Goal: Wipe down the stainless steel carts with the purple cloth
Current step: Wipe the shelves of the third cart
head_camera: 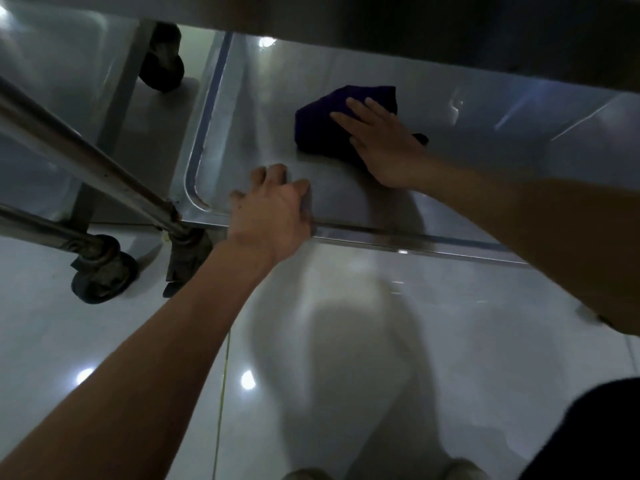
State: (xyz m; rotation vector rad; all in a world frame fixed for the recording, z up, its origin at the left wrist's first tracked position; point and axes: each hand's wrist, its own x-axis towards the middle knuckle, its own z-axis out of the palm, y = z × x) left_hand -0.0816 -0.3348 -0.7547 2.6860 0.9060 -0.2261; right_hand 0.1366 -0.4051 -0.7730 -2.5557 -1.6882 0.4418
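Upper shelf point(381, 19) of the cart cuts across the top of the view, dark & out of focus; it hides the far part of the lower shelf point(277, 81). Frame is dim and a bit blurred, so fine detail on the steel is hard to make out. R forearm runs off the right edge; something dark sits at the bottom right corner, can't tell what.

Lower shelf is a shallow steel tray w/ a raised rim and rounded corner at the near left. Only the purple cloth point(322, 116) lies in it, bunched, roughly mid-shelf. Right hand point(381, 140) lies flat on the cloth, fingers straight and spread, pressing it to the steel; grip is released, not clenched.

Left hand point(273, 206) is at the near rim close to the left corner, fingers curled over the edge into the tray, grip grasping the rim.

Cart post point(86, 157) slants down to that corner; caster point(100, 275) below it on the glossy floor point(346, 341), another caster point(162, 64) farther back. Bare steel lies left and right of the cloth.
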